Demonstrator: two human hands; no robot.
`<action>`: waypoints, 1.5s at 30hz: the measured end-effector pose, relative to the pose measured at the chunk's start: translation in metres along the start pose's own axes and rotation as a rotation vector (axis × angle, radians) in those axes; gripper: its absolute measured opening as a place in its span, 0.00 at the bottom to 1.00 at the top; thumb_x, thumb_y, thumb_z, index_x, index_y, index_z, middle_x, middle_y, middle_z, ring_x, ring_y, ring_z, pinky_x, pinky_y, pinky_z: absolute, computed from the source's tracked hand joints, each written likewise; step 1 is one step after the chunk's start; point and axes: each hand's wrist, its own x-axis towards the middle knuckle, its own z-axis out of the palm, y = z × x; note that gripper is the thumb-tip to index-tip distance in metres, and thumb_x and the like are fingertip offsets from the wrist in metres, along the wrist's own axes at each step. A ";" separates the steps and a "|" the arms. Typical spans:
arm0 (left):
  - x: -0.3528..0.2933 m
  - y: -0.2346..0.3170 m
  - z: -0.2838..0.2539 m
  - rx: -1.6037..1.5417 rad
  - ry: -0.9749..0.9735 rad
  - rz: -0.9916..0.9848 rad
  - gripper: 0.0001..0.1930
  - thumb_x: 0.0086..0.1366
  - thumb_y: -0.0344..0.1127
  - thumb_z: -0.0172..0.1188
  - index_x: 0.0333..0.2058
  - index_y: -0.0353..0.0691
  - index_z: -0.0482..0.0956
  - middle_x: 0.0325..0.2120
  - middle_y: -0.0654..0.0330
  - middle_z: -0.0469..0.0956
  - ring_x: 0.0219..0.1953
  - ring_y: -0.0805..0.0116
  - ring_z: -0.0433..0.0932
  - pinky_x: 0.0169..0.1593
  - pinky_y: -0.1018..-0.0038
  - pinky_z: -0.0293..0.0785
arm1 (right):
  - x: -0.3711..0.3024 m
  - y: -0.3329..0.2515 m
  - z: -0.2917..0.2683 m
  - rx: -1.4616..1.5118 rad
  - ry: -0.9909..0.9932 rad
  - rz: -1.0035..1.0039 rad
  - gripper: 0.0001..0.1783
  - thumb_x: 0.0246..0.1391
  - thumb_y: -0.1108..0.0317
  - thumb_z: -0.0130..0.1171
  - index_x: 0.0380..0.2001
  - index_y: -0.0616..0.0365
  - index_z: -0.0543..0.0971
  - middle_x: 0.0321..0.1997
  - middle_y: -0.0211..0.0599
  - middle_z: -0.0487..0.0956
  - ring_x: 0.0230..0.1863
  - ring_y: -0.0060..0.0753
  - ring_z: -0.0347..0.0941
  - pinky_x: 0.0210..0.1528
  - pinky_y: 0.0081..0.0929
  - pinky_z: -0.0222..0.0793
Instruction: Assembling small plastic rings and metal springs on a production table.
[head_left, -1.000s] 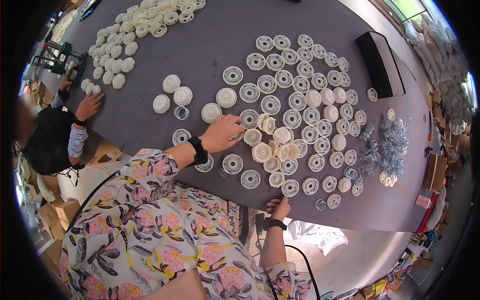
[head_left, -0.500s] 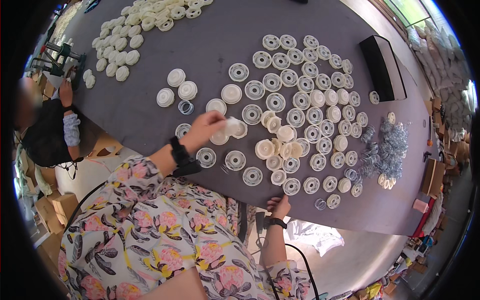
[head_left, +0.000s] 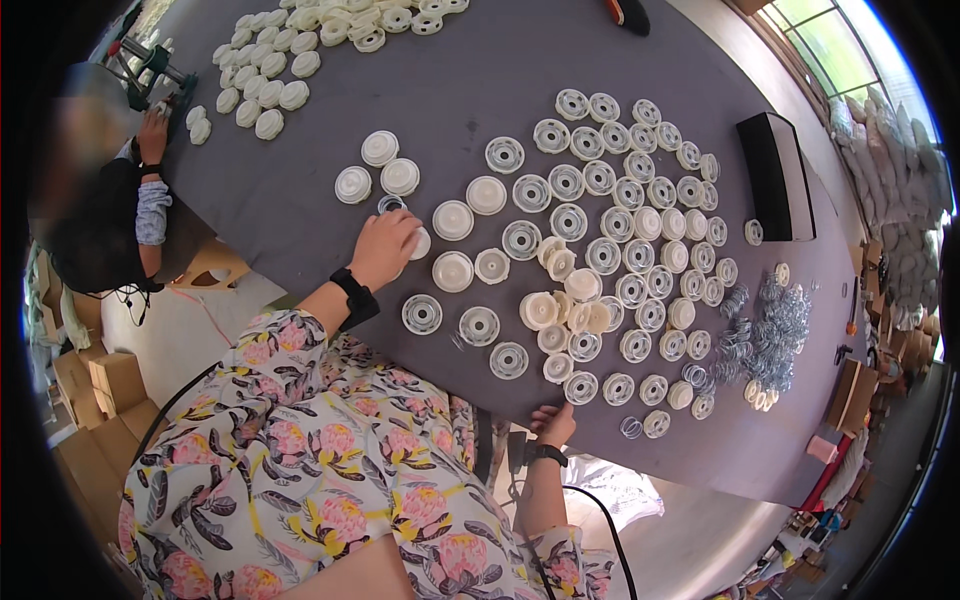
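Observation:
My left hand (head_left: 388, 248) is closed over a white round plastic cap (head_left: 421, 244), whose edge shows beside the fingers. What lies under this hand is hidden. Just beyond the fingertips is a loose wire spring (head_left: 391, 204), partly covered. Nearby on the table sit white capped discs (head_left: 453, 220) and, closer to me, an open ring-shaped disc (head_left: 421, 314). My right hand (head_left: 553, 423) rests at the table's near edge, fingers loosely spread and holding nothing visible. It is close to another open disc (head_left: 580, 387).
Rows of open and capped discs (head_left: 603, 256) cover the middle, with stacked white cups (head_left: 578, 284) among them. A heap of springs (head_left: 780, 335) lies right, near a black open box (head_left: 775, 175). White parts (head_left: 270, 60) lie far left, where another person (head_left: 110, 220) works by a green press (head_left: 150, 65).
My left hand has moved left and toward me with the white cap, over the place where an open disc lay. My right hand stays at the edge. The view has shifted slightly.

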 end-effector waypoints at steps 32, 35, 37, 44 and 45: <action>-0.079 0.106 0.006 -0.112 -0.337 0.142 0.21 0.44 0.38 0.64 0.39 0.41 0.69 0.35 0.56 0.69 0.41 0.55 0.68 0.45 0.63 0.63 | 0.010 -0.008 -0.021 -0.107 -0.295 -0.102 0.24 0.55 0.55 0.43 0.22 0.68 0.74 0.17 0.47 0.76 0.11 0.35 0.70 0.13 0.26 0.67; -0.077 0.108 0.023 -0.104 -0.357 0.042 0.19 0.47 0.34 0.61 0.39 0.41 0.69 0.35 0.56 0.69 0.40 0.54 0.69 0.43 0.62 0.64 | 0.024 -0.019 -0.044 -0.065 -0.222 -0.212 0.21 0.53 0.56 0.48 0.21 0.67 0.72 0.16 0.46 0.74 0.13 0.36 0.71 0.14 0.26 0.68; -0.068 0.111 0.023 -0.140 -0.340 0.073 0.16 0.49 0.31 0.59 0.39 0.40 0.70 0.34 0.55 0.70 0.38 0.54 0.70 0.41 0.63 0.66 | 0.044 -0.019 -0.063 -0.038 -0.208 -0.051 0.19 0.52 0.58 0.48 0.20 0.65 0.72 0.15 0.45 0.74 0.13 0.36 0.71 0.14 0.28 0.68; -0.019 0.123 0.029 -0.236 -0.134 0.018 0.11 0.49 0.32 0.58 0.34 0.39 0.71 0.32 0.55 0.70 0.35 0.54 0.71 0.38 0.62 0.68 | 0.046 -0.029 -0.069 -0.059 -0.238 0.054 0.20 0.49 0.56 0.45 0.20 0.65 0.71 0.14 0.47 0.73 0.11 0.38 0.67 0.13 0.28 0.64; -0.016 0.129 0.031 -0.237 -0.137 0.025 0.11 0.49 0.32 0.58 0.34 0.39 0.71 0.32 0.55 0.70 0.35 0.54 0.71 0.38 0.62 0.68 | 0.044 -0.030 -0.067 -0.052 -0.235 0.054 0.20 0.49 0.56 0.45 0.20 0.65 0.71 0.14 0.47 0.73 0.11 0.38 0.67 0.13 0.28 0.64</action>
